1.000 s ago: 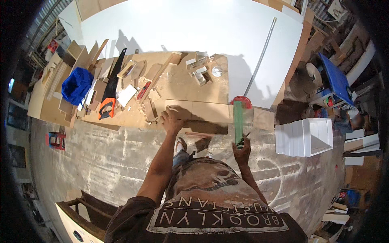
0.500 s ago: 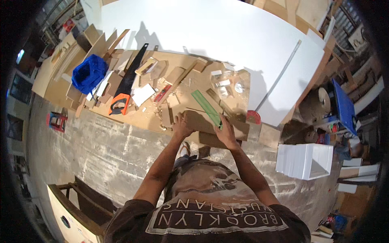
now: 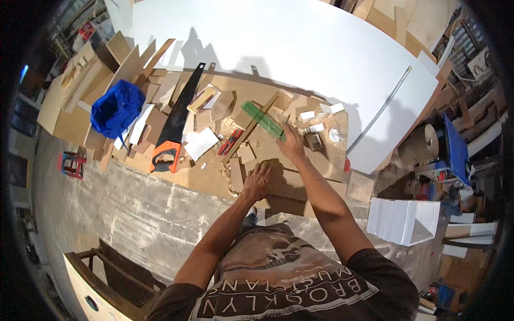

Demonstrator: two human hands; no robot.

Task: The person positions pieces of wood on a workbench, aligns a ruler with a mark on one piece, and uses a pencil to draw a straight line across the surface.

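My right hand pinches the near end of a green flat strip, smeared by motion, which slants over the littered bench top. Its kind is not clear; it looks like a ruler. Resting on a brown board at the bench's near edge is my left hand, fingers apart and holding nothing. Just left of that hand lies a small wood block. A long narrow wood strip passes beneath the green strip, close to a small red tool.
A handsaw with an orange handle lies to the left, near a blue bag-like container. Wood offcuts and shavings litter the bench. A large white panel spans the back, with a long metal rule on it. At right stands a white box.
My right hand has lifted the green strip off the board and carried it away from me, slightly left. My left hand has shifted right along the board. The view has shifted slightly.
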